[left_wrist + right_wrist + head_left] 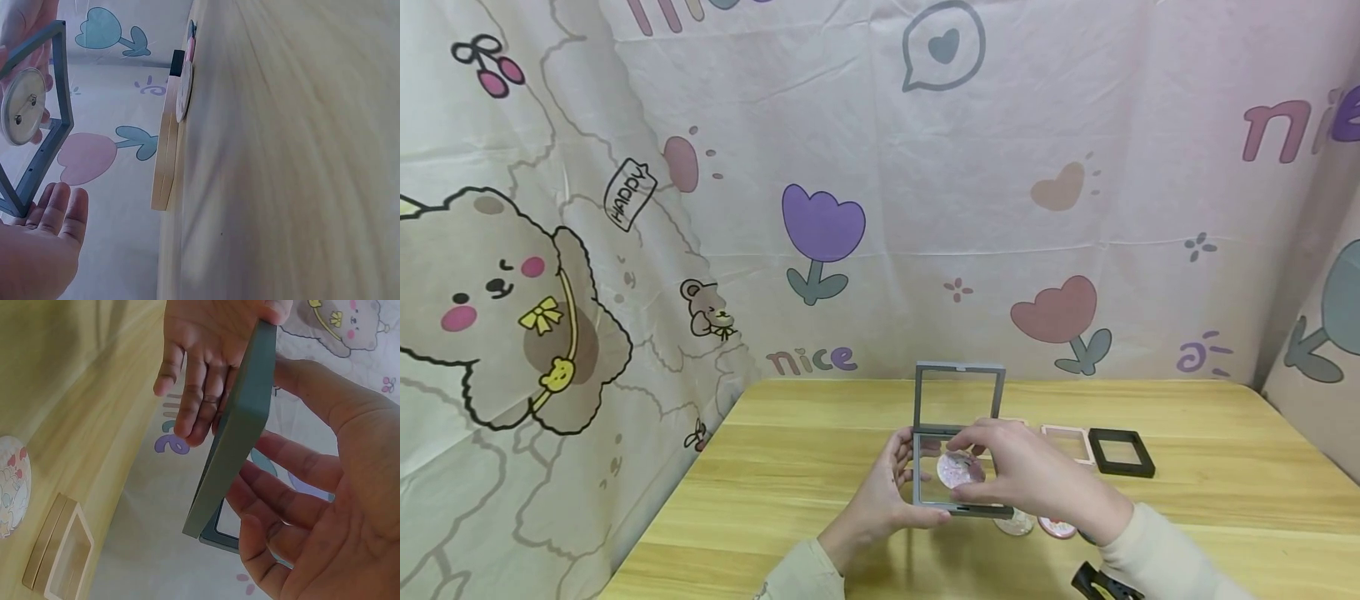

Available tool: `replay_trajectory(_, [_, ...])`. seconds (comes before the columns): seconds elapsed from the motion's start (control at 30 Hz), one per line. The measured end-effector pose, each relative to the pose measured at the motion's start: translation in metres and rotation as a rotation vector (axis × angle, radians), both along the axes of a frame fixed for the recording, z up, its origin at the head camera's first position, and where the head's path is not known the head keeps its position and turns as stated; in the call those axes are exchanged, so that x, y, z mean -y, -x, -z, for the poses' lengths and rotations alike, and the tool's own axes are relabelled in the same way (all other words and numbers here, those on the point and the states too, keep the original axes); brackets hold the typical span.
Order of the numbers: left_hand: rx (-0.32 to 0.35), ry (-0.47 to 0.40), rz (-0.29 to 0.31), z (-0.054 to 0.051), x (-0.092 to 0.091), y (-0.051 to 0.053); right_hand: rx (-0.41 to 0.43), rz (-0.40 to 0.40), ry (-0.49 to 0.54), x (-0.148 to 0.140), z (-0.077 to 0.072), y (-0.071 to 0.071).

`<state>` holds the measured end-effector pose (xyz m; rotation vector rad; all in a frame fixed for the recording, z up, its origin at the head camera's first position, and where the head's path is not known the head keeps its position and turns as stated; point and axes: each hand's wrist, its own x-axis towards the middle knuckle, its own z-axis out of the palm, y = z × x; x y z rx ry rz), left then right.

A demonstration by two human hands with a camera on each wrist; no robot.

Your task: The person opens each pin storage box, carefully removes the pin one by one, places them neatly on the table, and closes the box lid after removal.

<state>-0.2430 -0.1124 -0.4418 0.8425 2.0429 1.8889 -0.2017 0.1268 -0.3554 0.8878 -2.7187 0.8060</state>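
A grey square display frame [964, 509] with clear film stands opened above the table in the head view, its lid raised at the back. My left hand [887, 492] holds it by the left side, thumb along the near edge. With thumb and fingertips my right hand [1026, 471] spans a round, pale pink badge [957, 469] over the film, pinching its rim. In the left wrist view the badge's back [25, 106] shows two small metal spots. The frame's side [234, 437] hides the badge in the right wrist view.
On the wooden table [760, 467], right of my hands, lie a pale pink frame [1078, 446] and a black frame [1122, 452]. Nearer, partly under my right arm, are round badges, one whitish [1017, 524] and one red-rimmed [1058, 527]. A printed curtain [880, 167] hangs behind.
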Motion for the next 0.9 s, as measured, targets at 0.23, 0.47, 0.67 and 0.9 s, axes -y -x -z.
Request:
replay_trajectory(0.23, [0.002,-0.003,0.002,0.001,0.000,0.001,-0.009,0.012,-0.025,0.001,0.001,0.002])
replay_trajectory(0.47, [0.008,0.013,-0.005,0.001,0.002,0.002,-0.001,0.007,-0.008,0.000,0.003,0.004])
replay_trajectory(0.67, [0.007,0.024,-0.015,0.000,0.005,0.005,-0.031,0.004,0.030,-0.001,0.005,0.005])
replay_trajectory(0.9, [0.006,0.030,-0.040,0.005,0.010,0.010,-0.030,0.029,0.049,-0.004,0.004,0.005])
